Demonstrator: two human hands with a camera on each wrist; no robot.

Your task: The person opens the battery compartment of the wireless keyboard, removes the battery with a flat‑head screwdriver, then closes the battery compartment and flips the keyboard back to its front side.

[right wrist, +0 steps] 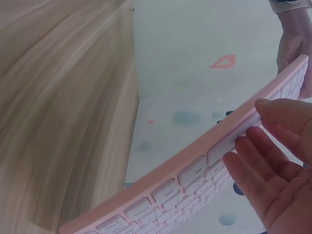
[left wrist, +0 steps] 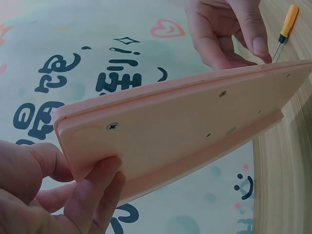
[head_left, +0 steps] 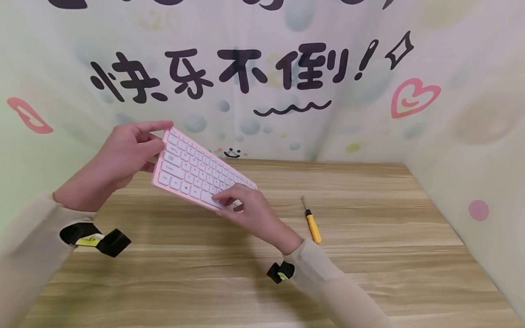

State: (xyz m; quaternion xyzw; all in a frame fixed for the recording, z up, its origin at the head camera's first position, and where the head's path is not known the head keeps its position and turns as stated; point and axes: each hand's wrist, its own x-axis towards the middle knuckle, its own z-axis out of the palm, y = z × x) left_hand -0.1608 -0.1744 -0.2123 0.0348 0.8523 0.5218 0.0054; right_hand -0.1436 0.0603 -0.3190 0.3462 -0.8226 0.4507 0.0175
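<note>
A pink keyboard [head_left: 190, 168] with white keys is held tilted above the table, its left end higher. My left hand [head_left: 129, 155] grips that left end, with fingers [left wrist: 92, 190] against the pink underside and the thumb at the edge. Small screws, one a cross-head screw [left wrist: 112, 126], dot the underside. My right hand [head_left: 250, 207] touches the front of the keyboard near the long space bar [right wrist: 234, 139]. Its thumb [right wrist: 278, 114] lies at the front edge and its loosely bent fingers rest over the keys; none of them show on the underside.
A screwdriver [head_left: 312, 225] with a yellow handle lies on the wood-grain table [head_left: 369, 273], right of the right hand. Behind the table hangs a printed white cloth [head_left: 266, 127], which also runs along the right side.
</note>
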